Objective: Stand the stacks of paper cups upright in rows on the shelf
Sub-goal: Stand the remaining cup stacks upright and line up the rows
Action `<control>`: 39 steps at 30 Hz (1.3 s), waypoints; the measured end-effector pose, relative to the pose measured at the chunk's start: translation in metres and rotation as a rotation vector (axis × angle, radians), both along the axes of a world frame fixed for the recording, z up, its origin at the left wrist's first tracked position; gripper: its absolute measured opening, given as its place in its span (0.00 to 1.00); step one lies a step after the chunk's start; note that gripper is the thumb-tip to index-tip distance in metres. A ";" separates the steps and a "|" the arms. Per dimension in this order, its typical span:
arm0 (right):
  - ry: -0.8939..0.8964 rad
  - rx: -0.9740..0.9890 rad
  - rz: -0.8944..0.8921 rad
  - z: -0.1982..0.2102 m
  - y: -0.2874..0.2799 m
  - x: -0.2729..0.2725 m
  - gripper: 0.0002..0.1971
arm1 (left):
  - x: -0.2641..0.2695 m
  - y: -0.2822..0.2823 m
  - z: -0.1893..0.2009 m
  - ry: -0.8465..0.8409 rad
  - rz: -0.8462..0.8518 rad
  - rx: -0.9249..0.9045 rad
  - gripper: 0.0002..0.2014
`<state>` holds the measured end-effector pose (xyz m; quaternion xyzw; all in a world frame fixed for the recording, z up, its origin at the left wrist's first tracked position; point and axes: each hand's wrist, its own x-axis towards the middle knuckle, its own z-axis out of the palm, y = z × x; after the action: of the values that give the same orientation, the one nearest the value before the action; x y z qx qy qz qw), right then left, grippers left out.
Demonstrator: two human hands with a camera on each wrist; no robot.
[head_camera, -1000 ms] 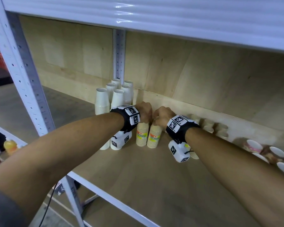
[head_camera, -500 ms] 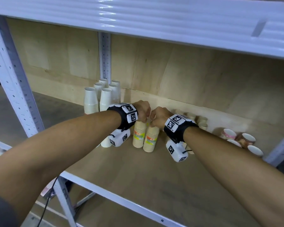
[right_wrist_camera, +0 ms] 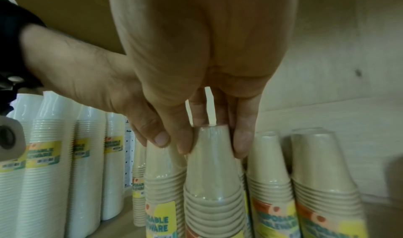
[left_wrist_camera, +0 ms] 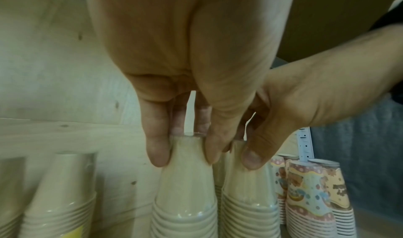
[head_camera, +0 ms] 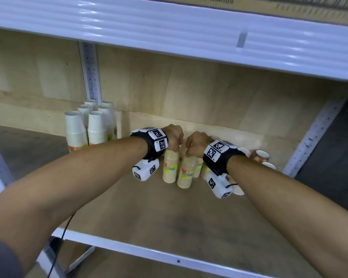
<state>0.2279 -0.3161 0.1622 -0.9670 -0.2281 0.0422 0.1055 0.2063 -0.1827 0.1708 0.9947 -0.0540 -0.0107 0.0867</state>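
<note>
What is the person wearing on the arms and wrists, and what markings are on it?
Both forearms are bare. Each wrist carries a black band: left wrist band, right wrist band. White square tiles with black-and-white coded markers sit on top of each band. Under each wrist hangs a white boxy camera unit with the same markers. A thin black cable hangs below the left forearm. A grey sleeve shows at the lower left.

My left hand [head_camera: 174, 136] and right hand [head_camera: 197, 145] have pulled the two tan cup stacks [head_camera: 186, 171] a little apart.
</note>
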 end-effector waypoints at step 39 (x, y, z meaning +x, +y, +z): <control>0.028 0.077 -0.037 -0.021 -0.030 0.039 0.15 | 0.040 -0.026 -0.027 0.030 -0.044 -0.138 0.12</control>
<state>0.2671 -0.3457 0.1417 -0.9656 -0.2100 0.0450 0.1466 0.2465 -0.2085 0.1441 0.9847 -0.0749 -0.0239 0.1558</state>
